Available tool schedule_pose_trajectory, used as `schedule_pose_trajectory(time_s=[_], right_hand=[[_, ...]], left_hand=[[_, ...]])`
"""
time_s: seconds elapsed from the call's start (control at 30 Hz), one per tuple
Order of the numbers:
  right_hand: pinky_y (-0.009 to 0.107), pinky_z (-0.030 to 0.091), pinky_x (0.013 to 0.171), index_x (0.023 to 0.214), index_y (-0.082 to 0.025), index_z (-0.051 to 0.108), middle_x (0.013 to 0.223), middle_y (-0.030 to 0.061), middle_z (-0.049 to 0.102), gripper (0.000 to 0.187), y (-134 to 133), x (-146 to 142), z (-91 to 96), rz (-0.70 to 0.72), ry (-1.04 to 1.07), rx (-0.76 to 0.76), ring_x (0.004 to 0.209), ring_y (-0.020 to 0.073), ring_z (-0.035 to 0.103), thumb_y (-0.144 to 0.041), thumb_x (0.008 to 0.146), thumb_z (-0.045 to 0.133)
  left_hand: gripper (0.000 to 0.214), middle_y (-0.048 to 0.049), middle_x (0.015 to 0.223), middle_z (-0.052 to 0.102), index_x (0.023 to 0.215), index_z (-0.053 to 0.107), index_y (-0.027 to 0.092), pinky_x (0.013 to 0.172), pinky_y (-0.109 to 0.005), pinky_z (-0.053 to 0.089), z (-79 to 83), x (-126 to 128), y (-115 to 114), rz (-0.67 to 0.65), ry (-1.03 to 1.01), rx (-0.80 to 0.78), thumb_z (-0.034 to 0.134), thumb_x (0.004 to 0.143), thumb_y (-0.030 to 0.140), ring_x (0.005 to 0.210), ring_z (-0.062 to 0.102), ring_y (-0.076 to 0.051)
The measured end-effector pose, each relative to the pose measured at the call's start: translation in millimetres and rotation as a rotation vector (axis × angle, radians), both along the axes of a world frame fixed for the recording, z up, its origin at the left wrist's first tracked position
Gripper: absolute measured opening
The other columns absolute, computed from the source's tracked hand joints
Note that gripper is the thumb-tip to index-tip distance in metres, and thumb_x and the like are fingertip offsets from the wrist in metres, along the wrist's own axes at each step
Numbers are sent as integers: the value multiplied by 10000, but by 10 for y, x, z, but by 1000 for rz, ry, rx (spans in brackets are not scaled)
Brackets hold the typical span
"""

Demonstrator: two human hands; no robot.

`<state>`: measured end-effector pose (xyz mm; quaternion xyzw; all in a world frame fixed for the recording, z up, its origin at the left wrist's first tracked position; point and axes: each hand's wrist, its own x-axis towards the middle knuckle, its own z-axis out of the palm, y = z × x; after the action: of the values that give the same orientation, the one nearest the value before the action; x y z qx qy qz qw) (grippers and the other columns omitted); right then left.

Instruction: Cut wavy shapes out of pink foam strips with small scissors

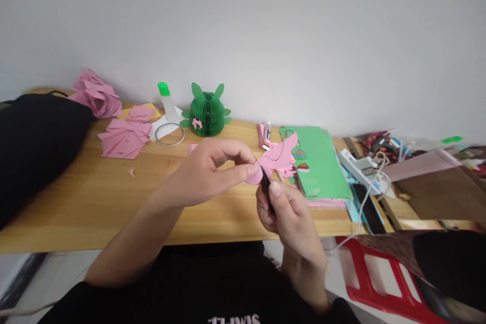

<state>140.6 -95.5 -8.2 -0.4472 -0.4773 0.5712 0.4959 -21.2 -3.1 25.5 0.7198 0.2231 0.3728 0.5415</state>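
My left hand (212, 169) pinches a pink paper cut-out (276, 158) by its rounded lower end, above the front part of the wooden table (94, 202). My right hand (290, 212) is closed around a black tool (266, 187), probably scissors, whose tip meets the pink paper's lower edge. Most of the tool is hidden in my fingers.
Pink paper pieces (123, 136) and a crumpled pink pile (95, 92) lie at the left, beside a black bag (34, 136). A glue bottle (167, 101), a ring (169, 133), a green honeycomb paper figure (207, 111), a glue tube (267, 135), green sheets (319, 162), a power strip (357, 164) stand behind.
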Motion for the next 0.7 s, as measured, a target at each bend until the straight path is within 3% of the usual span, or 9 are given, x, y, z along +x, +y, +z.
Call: schedule_pose_trajectory(time_s=[0.23, 0.7], right_hand=[[204, 177, 355, 675, -207, 440, 497, -83, 326, 450, -3, 0, 24, 19, -34, -19, 400, 61, 192, -562, 949, 475], [211, 184, 353, 662, -217, 433, 489, -80, 328, 449, 3, 11, 65, 9, -76, 4, 398, 70, 223, -557, 953, 466]], left_hand=[[152, 32, 654, 678, 704, 675, 173, 609, -181, 482, 21, -51, 48, -36, 71, 79, 584, 814, 123, 628, 608, -86], [143, 32, 661, 693, 699, 677, 176, 582, -183, 462, 17, -62, 70, -48, 108, 152, 615, 826, 155, 622, 606, -90]])
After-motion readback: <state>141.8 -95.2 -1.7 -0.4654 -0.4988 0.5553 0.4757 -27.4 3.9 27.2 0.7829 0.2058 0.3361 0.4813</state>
